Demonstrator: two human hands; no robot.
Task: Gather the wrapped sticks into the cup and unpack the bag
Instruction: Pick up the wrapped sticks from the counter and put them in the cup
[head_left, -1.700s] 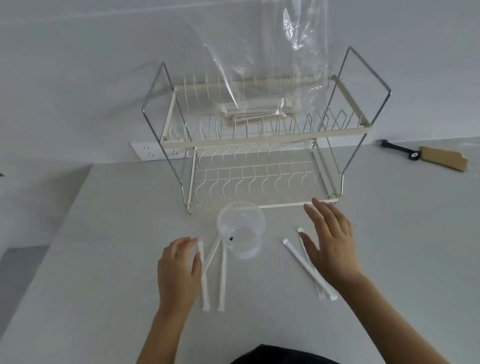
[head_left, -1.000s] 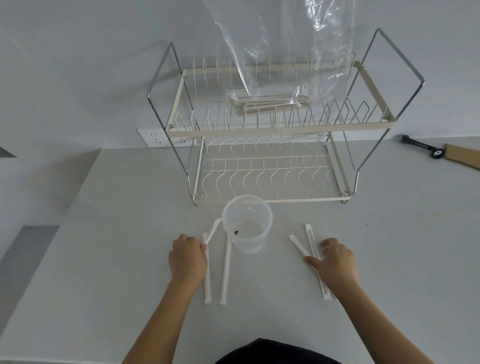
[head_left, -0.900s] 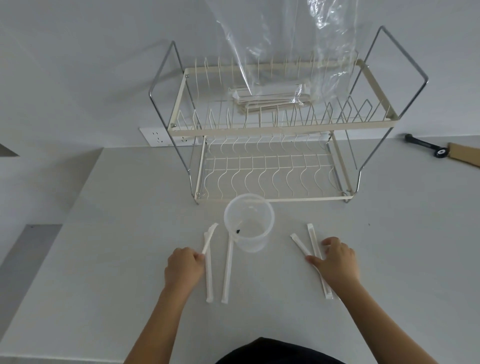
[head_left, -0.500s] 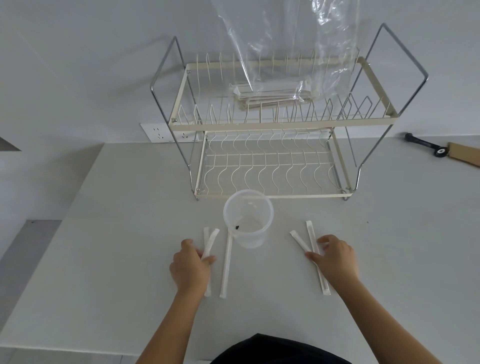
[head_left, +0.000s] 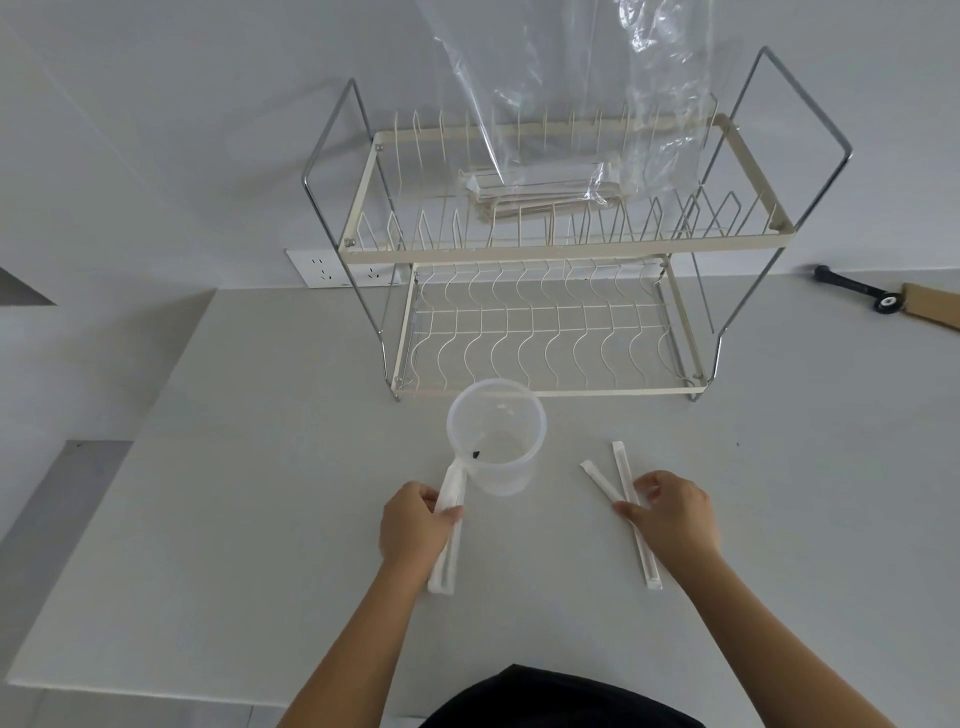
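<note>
A clear plastic cup (head_left: 498, 441) stands on the white table in front of the rack. My left hand (head_left: 413, 525) grips a bundle of white wrapped sticks (head_left: 451, 493) just left of the cup, their far ends touching its wall. My right hand (head_left: 670, 514) rests on two more wrapped sticks (head_left: 621, 470) to the right of the cup, fingertips pinching them against the table. A clear plastic bag (head_left: 571, 104) holding several wrapped sticks (head_left: 540, 192) stands on the rack's upper shelf.
The two-tier wire dish rack (head_left: 545, 322) stands behind the cup against the wall. A black-handled tool with a brown piece (head_left: 893, 304) lies at the far right. A wall socket (head_left: 332, 267) is left of the rack. The table's edge runs along the left.
My left hand has drawn the left sticks together into one bundle and closed on them. My right hand has stayed on the right pair.
</note>
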